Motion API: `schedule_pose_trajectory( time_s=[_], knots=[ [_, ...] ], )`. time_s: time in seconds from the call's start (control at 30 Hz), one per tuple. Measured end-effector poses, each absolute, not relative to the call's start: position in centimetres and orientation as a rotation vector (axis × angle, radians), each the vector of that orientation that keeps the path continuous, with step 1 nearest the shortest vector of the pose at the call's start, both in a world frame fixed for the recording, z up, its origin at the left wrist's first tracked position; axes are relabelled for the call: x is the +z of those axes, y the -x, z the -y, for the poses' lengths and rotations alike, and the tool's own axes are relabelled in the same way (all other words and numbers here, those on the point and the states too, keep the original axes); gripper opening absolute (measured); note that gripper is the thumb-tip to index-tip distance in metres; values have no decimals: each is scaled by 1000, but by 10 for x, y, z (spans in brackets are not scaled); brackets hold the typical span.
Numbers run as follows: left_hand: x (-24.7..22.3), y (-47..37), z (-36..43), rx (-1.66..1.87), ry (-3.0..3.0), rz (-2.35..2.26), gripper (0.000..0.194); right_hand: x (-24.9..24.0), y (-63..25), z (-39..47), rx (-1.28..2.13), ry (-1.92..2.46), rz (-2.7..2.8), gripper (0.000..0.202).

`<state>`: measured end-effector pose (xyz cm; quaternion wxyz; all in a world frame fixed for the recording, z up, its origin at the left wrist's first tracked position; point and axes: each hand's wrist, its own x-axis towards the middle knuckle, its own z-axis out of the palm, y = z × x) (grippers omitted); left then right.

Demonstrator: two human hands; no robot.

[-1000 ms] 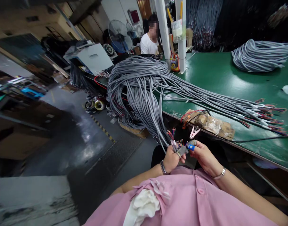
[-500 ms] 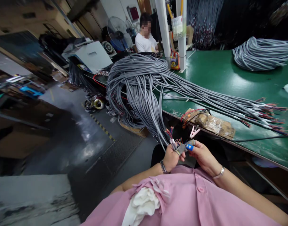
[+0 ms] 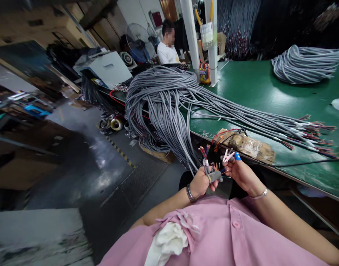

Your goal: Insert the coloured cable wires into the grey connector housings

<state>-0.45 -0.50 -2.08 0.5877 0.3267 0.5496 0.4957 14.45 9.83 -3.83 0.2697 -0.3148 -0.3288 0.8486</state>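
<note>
My left hand (image 3: pixel 202 181) is closed around the ends of grey cables, with a grey finger cot on one finger. Fanned out above that grip are thin coloured wires (image 3: pixel 204 151) from a cable end with a white band. More fine wires (image 3: pixel 216 167) stick out beside the finger cot towards the right. At the bench edge, my right hand (image 3: pixel 243 173) has its thumb, in a blue cover, and a grey-covered finger on either side of a pink clip (image 3: pixel 227 157). Its grip appears closed on the clip; the contact is partly hidden.
A large bundle of grey cables (image 3: pixel 163 96) drapes over the green bench (image 3: pixel 249 90), with stripped ends lying to the right. Near the edge is a taped wooden block (image 3: pixel 247 145). A coiled cable bundle (image 3: pixel 308 64) lies farther back. Another person (image 3: pixel 168 51) sits beyond the bench.
My right hand has moved up and right, away from my left hand, to the pink clip. The left hand keeps its hold on the cables, whose fanned wires now show more.
</note>
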Motion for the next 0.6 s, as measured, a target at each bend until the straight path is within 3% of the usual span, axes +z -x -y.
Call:
schedule_pose_trajectory(
  time_s=[0.6],
  knots=[
    [-11, 1, -19, 1106, -823, -1222, 36, -27, -127, -98, 2074, 797, 798, 37]
  ],
)
